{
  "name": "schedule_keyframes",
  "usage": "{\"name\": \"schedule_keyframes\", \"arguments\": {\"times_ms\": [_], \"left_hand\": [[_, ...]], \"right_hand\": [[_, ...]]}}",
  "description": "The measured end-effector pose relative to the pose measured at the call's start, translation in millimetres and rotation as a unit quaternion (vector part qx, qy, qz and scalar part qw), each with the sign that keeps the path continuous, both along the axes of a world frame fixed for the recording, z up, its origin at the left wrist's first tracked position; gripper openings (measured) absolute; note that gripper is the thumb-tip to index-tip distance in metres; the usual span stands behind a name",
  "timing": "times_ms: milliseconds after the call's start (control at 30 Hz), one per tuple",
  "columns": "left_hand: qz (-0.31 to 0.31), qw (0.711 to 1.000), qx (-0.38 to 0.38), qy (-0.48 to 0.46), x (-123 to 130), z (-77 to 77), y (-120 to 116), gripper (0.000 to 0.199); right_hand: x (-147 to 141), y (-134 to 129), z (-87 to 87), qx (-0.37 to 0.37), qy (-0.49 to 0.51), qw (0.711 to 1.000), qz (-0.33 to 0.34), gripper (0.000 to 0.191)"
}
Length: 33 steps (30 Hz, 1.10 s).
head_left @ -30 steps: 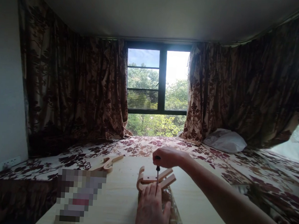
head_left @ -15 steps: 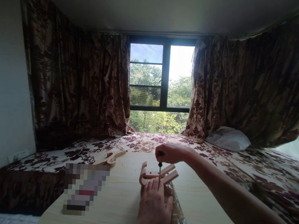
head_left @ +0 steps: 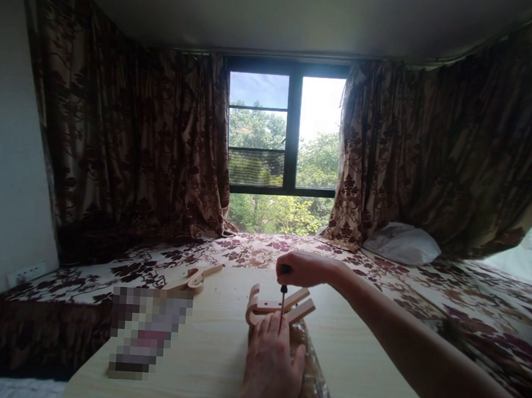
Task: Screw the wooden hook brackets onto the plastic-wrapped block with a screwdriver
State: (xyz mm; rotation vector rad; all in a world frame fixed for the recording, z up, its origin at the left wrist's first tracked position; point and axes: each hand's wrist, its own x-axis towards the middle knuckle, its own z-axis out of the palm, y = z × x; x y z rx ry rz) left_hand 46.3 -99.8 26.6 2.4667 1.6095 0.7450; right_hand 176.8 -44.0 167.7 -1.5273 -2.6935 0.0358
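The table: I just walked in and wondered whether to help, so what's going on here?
The person's right hand grips a screwdriver that points down at a wooden piece; its tip can't be made out. The left hand lies flat over a package, fingertips at the piece's near side. Another wooden piece lies farther left on the table.

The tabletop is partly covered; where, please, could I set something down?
Bare table lies between the pixelated item and the left hand, and between the wrapped block and right forearm. The middle is crowded: right hand, screwdriver and curved wood.
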Motion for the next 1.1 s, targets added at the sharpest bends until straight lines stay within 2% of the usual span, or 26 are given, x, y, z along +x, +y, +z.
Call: {"name": "schedule_keyframes", "arguments": {"times_ms": [267,533,767,1000,1100], "left_hand": [[0.000,1.000,-0.007,0.006,0.8,3.9,-1.0,0.057],[-0.001,1.000,-0.011,0.007,-1.4,-0.5,4.2,0.058],[-0.003,1.000,0.008,-0.011,-0.7,-2.7,4.3,0.056],[0.001,1.000,-0.004,-0.010,-0.6,-0.9,-0.6,0.057],[0.003,1.000,-0.007,-0.008,0.0,1.1,-2.5,0.056]], "right_hand": [[-3.4,3.6,-9.0,0.023,0.012,0.999,-0.045,0.025],[-3.4,2.2,-3.1,0.014,0.000,1.000,0.006,0.022],[-5.6,6.9,-13.2,0.050,0.012,0.998,-0.047,0.024],[-3.8,3.6,-7.7,0.040,0.016,0.999,-0.009,0.024],[-6.4,1.4,-11.6,0.050,0.020,0.998,-0.033,0.025]]}}
